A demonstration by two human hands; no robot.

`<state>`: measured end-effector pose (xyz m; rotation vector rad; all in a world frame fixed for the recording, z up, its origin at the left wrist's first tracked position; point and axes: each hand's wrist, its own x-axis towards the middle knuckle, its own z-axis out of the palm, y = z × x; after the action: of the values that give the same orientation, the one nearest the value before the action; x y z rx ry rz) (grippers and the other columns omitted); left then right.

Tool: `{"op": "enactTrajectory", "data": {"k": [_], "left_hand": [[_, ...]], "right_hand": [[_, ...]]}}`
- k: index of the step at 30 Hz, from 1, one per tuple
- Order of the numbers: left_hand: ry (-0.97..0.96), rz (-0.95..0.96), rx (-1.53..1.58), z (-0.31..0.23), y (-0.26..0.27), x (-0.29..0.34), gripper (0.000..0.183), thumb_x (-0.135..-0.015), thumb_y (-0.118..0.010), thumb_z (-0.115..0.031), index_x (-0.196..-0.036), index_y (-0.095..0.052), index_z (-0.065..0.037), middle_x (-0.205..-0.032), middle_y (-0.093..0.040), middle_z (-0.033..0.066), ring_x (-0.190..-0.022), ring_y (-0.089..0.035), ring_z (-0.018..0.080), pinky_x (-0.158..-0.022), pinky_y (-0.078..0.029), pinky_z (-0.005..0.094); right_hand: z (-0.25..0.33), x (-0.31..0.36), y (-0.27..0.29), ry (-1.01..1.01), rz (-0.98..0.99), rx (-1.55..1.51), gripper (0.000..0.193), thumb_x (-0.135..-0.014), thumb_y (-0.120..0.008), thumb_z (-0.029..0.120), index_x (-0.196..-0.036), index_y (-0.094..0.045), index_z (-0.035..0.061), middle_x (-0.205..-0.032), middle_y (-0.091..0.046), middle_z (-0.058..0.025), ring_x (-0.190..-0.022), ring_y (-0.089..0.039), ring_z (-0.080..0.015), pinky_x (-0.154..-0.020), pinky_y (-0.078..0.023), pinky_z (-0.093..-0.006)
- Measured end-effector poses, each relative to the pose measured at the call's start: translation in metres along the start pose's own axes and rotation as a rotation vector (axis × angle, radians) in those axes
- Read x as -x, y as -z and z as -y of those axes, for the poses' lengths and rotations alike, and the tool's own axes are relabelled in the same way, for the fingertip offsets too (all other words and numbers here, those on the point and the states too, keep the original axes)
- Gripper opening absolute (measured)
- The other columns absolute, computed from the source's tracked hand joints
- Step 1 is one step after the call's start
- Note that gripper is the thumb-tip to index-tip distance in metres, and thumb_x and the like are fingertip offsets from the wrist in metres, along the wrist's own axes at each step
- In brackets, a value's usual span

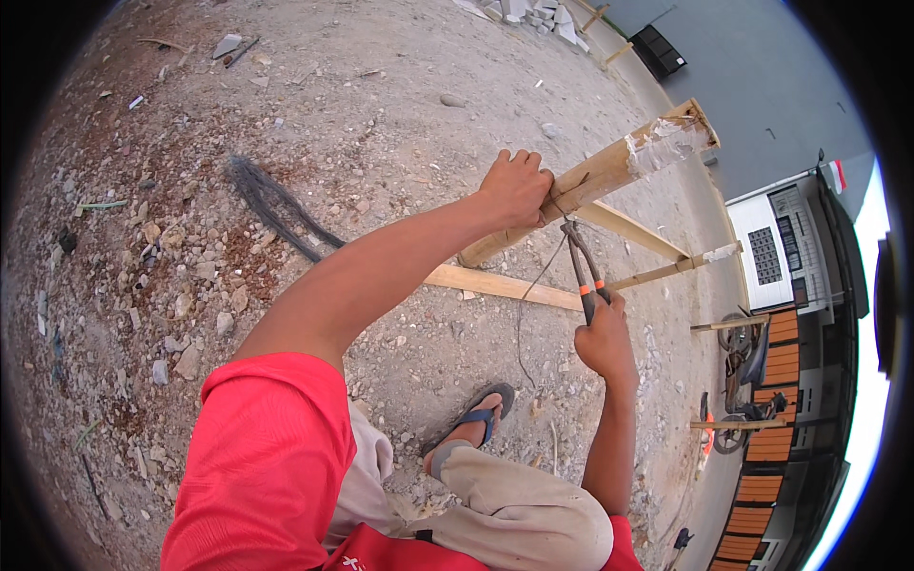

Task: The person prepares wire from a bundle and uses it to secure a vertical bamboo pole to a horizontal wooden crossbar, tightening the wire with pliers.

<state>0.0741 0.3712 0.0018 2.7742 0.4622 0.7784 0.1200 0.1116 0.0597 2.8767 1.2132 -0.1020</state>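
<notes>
My left hand [517, 187] is closed around a thick bamboo post [602, 176], which leans toward the upper right and has white residue near its top. Dark tie wire [562, 202] loops round the post beside my fingers, and a loose wire tail [521, 333] hangs down toward the ground. In my right hand [606, 338] are pincers [579, 259] with black and orange handles. Their jaws are up against the wire just below the post; whether they bite on it is too small to tell.
Wooden slats [514, 286] run out from the post, joining a thin stake [676, 266]. A bundle of dark wire [271, 200] lies on the stony ground to the left. My sandalled foot [476, 419] is below. Broken blocks [538, 14], a motorcycle [743, 381] and buildings stand farther off.
</notes>
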Motion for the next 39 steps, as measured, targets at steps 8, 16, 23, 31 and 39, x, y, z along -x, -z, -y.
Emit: {"op": "enactTrajectory", "data": {"k": [8, 16, 23, 31, 39], "left_hand": [[-0.009, -0.016, 0.016, 0.001, -0.001, 0.0, 0.054, -0.067, -0.082, -0.042, -0.105, -0.067, -0.008, -0.106, -0.06, 0.0118, -0.109, -0.056, 0.0268, -0.09, -0.043, 0.0441], [0.0, -0.002, 0.008, 0.002, 0.001, 0.0, 0.052, -0.067, -0.082, -0.04, -0.104, -0.067, -0.008, -0.105, -0.059, 0.0114, -0.107, -0.056, 0.0267, -0.088, -0.043, 0.0439], [-0.002, -0.006, 0.007, -0.001, -0.001, 0.0, 0.052, -0.066, -0.082, -0.039, -0.104, -0.066, -0.008, -0.106, -0.059, 0.0116, -0.108, -0.056, 0.0268, -0.089, -0.043, 0.0442], [-0.006, 0.003, -0.02, 0.003, 0.0, 0.001, 0.054, -0.068, -0.082, -0.042, -0.106, -0.065, -0.008, -0.107, -0.059, 0.0117, -0.108, -0.056, 0.0267, -0.089, -0.043, 0.0434], [-0.044, -0.028, -0.012, 0.002, 0.0, 0.003, 0.056, -0.067, -0.083, -0.044, -0.107, -0.065, -0.01, -0.106, -0.06, 0.0114, -0.106, -0.057, 0.0254, -0.089, -0.043, 0.0433]], "right_hand": [[-0.009, -0.001, 0.006, 0.003, 0.239, -0.38, 0.054, -0.074, -0.057, 0.008, -0.127, -0.053, -0.0028, -0.136, -0.044, -0.0305, -0.126, -0.047, -0.0454, -0.108, -0.037, -0.0426], [-0.004, -0.007, 0.008, 0.059, 0.08, -0.111, 0.053, -0.072, -0.052, -0.001, -0.125, -0.054, -0.0011, -0.14, -0.04, -0.0302, -0.128, -0.044, -0.0466, -0.109, -0.035, -0.0478], [0.005, -0.006, -0.007, 0.067, -0.192, 0.268, 0.048, -0.073, -0.058, 0.0, -0.12, -0.053, -0.0073, -0.136, -0.044, -0.0263, -0.119, -0.049, -0.0444, -0.101, -0.04, -0.0526], [0.021, 0.002, -0.017, 0.044, -0.16, -0.254, 0.049, -0.083, -0.057, -0.002, -0.131, -0.047, -0.001, -0.112, -0.057, -0.0211, -0.096, -0.062, -0.0403, -0.082, -0.051, -0.0471], [0.024, -0.003, -0.088, 0.13, 1.028, -2.886, 0.042, -0.099, -0.051, 0.01, -0.138, -0.041, -0.0018, -0.094, -0.049, -0.0068, -0.075, -0.052, -0.0161, -0.065, -0.048, -0.0326]]}}
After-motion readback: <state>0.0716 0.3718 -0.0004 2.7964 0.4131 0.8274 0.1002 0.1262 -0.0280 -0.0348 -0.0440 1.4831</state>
